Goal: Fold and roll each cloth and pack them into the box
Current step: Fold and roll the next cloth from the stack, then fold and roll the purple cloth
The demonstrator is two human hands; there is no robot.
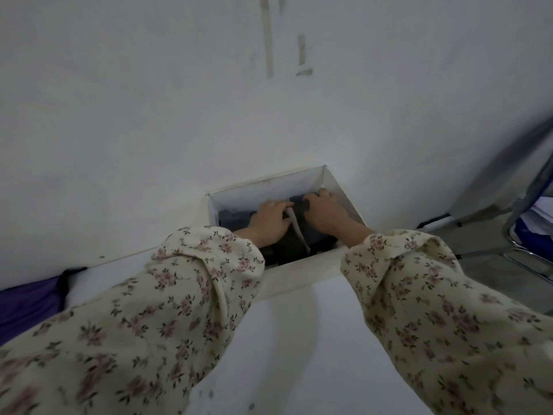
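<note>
Cloths, dark and bundled, fill the white box at the tabletop's far edge, against the wall. The left hand and right hand are down inside it, side by side. Their fingers are curled into the cloths, with a pale grey strip between them. Purple fabric lies at the left edge.

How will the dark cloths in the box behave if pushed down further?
Probably soft and compressible: the dark cloths bunch under the left hand and right hand. Likely floppy if lifted: no stiff edges show. The thin-walled box may bulge.
</note>
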